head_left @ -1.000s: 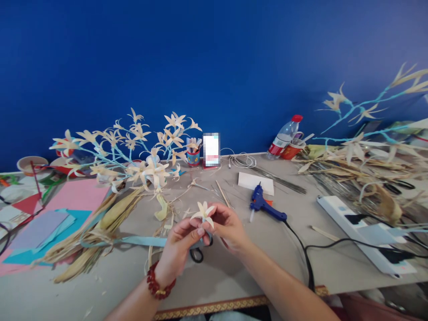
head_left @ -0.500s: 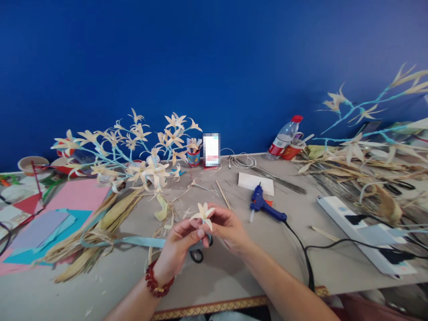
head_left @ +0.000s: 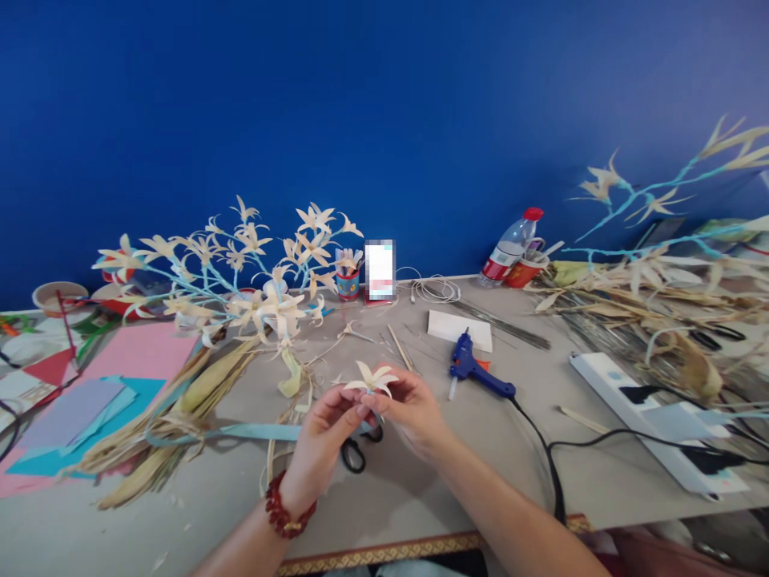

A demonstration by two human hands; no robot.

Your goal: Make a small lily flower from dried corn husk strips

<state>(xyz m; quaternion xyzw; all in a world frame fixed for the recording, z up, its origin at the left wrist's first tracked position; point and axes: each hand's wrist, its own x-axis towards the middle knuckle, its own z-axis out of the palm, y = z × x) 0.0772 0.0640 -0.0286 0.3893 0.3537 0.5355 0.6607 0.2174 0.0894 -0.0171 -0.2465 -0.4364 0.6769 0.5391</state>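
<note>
A cream-coloured artificial flower (head_left: pixel 371 380) with narrow pointed petals stands upright between my two hands. My left hand (head_left: pixel 332 421) pinches its base between thumb and fingers; a red bead bracelet circles that wrist. From the other side, my right hand (head_left: pixel 412 409) grips the same base, its thumb close to the left one. The flower's lower end is mostly hidden by my fingers. A light blue strip (head_left: pixel 252 433) runs from the left toward my left hand; whether it joins the flower I cannot tell. Black-handled scissors (head_left: pixel 353 457) lie beneath my hands, partly covered.
A blue glue gun (head_left: pixel 474 367) lies to the right, its cord trailing near a white power strip (head_left: pixel 630 417). Finished flower branches (head_left: pixel 240 264) stand back left above dried husks (head_left: pixel 210 385) and coloured paper (head_left: pixel 138 349). A bottle (head_left: pixel 509 248) leans against the wall.
The flower has tilted and turned, so its petals now show from the side, slightly higher and to the right. Both hands stay on its base, with small finger shifts.
</note>
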